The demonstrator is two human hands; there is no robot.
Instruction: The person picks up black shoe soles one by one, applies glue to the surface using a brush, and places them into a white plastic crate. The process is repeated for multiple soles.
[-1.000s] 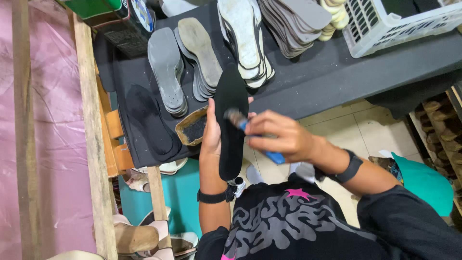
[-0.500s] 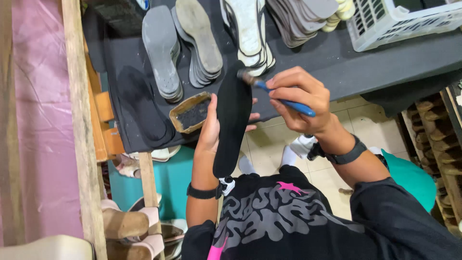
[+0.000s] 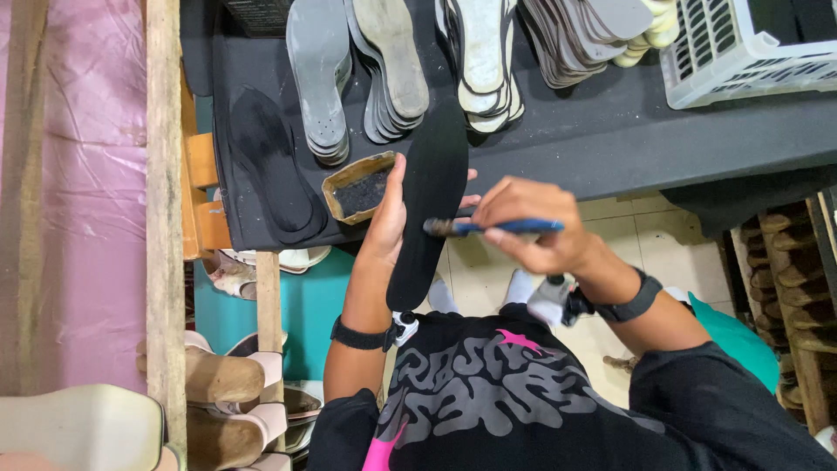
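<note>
My left hand (image 3: 390, 222) holds a long black insole (image 3: 429, 201) upright from behind, just in front of the dark table's near edge. My right hand (image 3: 532, 225) grips a blue-handled brush (image 3: 488, 228) that lies crosswise, its dark bristle end touching the insole's middle. A small brown tray of black paste (image 3: 359, 187) sits on the table right beside my left hand. Another black insole (image 3: 272, 164) lies flat on the table to the left.
Stacks of grey and pale insoles (image 3: 384, 61) fan across the dark table (image 3: 628, 131), with a white plastic basket (image 3: 750, 48) at the right. A wooden post (image 3: 164, 218) stands at the left, shoe heels (image 3: 218, 375) below it, wooden shoe forms (image 3: 798, 288) at the right.
My right hand has brought the brush down from the insole's upper end to its middle and turned it level. The insole stays in my left hand.
</note>
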